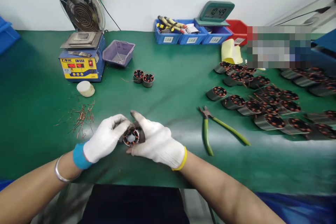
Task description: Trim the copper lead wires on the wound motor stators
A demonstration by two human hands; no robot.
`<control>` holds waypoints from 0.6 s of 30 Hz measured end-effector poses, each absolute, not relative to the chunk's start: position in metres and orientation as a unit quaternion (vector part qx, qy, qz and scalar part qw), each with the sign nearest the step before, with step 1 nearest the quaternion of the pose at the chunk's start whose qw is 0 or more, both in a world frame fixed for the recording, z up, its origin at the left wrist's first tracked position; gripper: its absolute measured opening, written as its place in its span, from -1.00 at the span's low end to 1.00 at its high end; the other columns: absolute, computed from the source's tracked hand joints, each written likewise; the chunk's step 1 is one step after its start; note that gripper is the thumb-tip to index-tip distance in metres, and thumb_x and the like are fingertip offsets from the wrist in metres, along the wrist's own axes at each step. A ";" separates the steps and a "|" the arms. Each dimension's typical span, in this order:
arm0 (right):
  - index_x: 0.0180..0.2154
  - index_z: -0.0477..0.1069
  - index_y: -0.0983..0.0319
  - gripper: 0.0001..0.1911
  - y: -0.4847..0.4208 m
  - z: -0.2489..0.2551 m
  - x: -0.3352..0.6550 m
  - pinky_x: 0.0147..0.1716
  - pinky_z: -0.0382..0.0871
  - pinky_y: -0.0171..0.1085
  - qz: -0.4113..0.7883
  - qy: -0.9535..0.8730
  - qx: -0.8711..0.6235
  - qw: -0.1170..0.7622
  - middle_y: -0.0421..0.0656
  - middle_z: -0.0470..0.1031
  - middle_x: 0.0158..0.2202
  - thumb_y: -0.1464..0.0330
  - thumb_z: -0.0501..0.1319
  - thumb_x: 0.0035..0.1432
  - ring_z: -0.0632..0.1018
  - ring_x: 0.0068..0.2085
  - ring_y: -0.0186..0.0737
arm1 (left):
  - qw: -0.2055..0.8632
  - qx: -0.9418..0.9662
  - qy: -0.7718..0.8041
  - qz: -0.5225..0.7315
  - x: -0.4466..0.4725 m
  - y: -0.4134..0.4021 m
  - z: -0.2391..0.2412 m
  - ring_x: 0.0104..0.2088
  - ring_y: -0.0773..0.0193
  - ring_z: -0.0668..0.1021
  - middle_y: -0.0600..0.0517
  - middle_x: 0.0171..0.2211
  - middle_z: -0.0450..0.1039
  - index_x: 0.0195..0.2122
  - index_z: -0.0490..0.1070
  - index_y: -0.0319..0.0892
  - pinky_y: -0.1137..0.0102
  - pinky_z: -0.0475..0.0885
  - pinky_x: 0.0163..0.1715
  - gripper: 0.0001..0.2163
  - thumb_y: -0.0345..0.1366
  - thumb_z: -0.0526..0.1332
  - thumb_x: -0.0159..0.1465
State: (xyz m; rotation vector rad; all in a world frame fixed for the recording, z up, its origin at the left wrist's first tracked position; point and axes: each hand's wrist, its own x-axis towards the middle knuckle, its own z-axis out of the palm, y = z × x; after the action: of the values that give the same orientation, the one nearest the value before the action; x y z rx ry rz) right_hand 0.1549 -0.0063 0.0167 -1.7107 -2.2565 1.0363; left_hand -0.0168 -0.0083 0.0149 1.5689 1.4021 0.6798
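A motor stator with copper windings sits low over the front of the green table, its round opening facing up toward me. My right hand, in a white glove with a yellow cuff, is wrapped around the stator's right side. My left hand, in a white glove with a blue cuff, pinches at the stator's upper left edge, where thin copper wires stick out. The fingertips partly hide what it grips, which looks like a wire end. Green-handled cutting pliers lie with jaws parted, right of my hands.
Copper wire scraps lie at left, below a white round block. Behind are a soldering pot, a purple tray and two stators. Many stators stand at right. Blue bins and a clock line the wall.
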 end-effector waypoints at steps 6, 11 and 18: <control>0.36 -0.02 0.05 0.03 -0.013 0.014 0.146 -0.15 0.43 -0.10 0.327 -0.750 -0.571 0.065 -0.08 0.55 -0.02 0.10 0.35 -0.10 0.59 -0.07 0.09 | 0.374 0.784 0.442 0.223 -0.029 -0.010 0.023 -0.11 0.13 0.54 -0.07 -0.06 0.46 -0.44 0.41 -0.16 0.28 0.48 -0.10 -0.88 -0.30 0.33 0.03; 0.36 -0.09 0.01 0.02 -0.013 0.006 0.148 -0.22 0.43 -0.12 0.304 -0.758 -0.573 0.070 -0.12 0.58 -0.07 0.05 0.29 -0.08 0.61 -0.13 0.05 | 0.275 0.871 0.372 0.166 -0.039 -0.015 0.023 0.04 0.12 0.48 -0.06 0.08 0.38 -0.29 0.55 -0.08 0.21 0.43 0.04 -0.89 -0.36 0.23 0.20; 0.36 -0.09 -0.02 0.04 -0.017 0.009 0.146 -0.31 0.41 -0.19 0.307 -0.775 -0.549 0.062 -0.17 0.60 -0.18 0.17 0.32 -0.13 0.62 -0.23 0.00 | 0.432 0.632 0.558 0.319 -0.028 0.004 0.015 -0.31 0.21 0.55 0.00 -0.34 0.49 -0.38 0.41 -0.18 0.30 0.50 -0.24 -0.88 -0.24 0.19 0.20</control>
State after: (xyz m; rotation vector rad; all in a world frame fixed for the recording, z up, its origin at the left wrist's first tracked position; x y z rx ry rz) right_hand 0.1456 -0.0175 0.0094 -1.6600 -2.3417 0.9288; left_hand -0.0281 0.0041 0.0153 1.5761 1.3914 0.7961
